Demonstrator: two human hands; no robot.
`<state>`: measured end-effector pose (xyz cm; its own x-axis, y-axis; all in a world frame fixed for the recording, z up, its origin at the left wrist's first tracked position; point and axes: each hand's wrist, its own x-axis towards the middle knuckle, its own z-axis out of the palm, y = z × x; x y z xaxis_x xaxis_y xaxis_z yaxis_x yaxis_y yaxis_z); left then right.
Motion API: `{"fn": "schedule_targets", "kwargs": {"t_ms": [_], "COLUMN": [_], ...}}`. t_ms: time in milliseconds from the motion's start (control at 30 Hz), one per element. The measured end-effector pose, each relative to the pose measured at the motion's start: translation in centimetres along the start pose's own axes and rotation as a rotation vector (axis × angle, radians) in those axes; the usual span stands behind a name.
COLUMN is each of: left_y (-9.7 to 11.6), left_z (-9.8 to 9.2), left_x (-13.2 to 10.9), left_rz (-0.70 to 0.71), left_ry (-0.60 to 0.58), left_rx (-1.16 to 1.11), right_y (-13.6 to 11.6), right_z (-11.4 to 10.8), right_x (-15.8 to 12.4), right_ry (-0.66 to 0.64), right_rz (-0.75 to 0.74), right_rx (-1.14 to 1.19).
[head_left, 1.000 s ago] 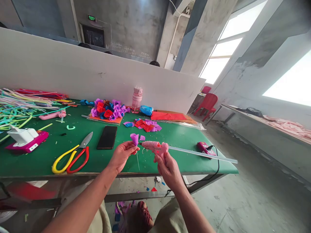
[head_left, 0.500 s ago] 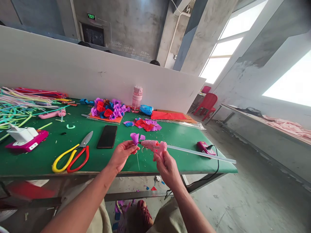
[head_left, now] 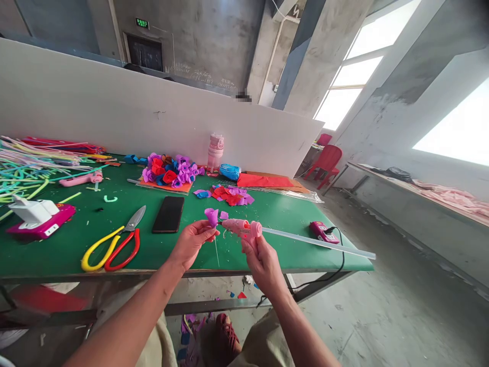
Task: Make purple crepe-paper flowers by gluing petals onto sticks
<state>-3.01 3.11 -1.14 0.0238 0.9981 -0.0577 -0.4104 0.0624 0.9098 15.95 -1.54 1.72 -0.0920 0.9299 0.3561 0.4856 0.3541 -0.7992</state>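
My left hand (head_left: 190, 245) is pinched shut on the thin stem of a small purple paper flower (head_left: 211, 216), held upright over the front edge of the green table (head_left: 69, 244). My right hand (head_left: 260, 262) grips the handle of a pink glue gun (head_left: 242, 228). The gun's nozzle points left and touches the flower's base. A long clear glue stick (head_left: 317, 243) juts out of the gun's back to the right.
Yellow and red scissors (head_left: 114, 243) and a black phone (head_left: 168, 214) lie left of my hands. Paper flowers (head_left: 170, 172) and petal scraps (head_left: 229, 195) sit behind. A pink bottle (head_left: 215, 154), coloured straws (head_left: 30, 168), a charger (head_left: 36, 218) and a pink power device (head_left: 321, 232) stand around.
The glue gun's nozzle has closed in leftward from a small gap until it meets the flower's base. My left hand has stayed put.
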Motion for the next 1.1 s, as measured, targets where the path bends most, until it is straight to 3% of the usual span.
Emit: {"fn": "schedule_targets", "kwargs": {"t_ms": [533,867,1100], "left_y": [0.0,0.2,0.1], "left_z": [0.0,0.1,0.1], "left_x": [0.0,-0.1,0.0], "left_rz": [-0.006,-0.012,-0.001], "left_ry": [0.001,0.003,0.004], "left_rx": [-0.025,-0.077,-0.083], "right_y": [-0.2,1.3,1.6], "right_z": [-0.2,0.9,1.6], "right_x": [0.1,0.1,-0.1], "right_ry": [0.01,0.003,-0.008], "right_rz": [0.008,0.256,0.204], "right_rx": [0.044,0.27,0.311]}}
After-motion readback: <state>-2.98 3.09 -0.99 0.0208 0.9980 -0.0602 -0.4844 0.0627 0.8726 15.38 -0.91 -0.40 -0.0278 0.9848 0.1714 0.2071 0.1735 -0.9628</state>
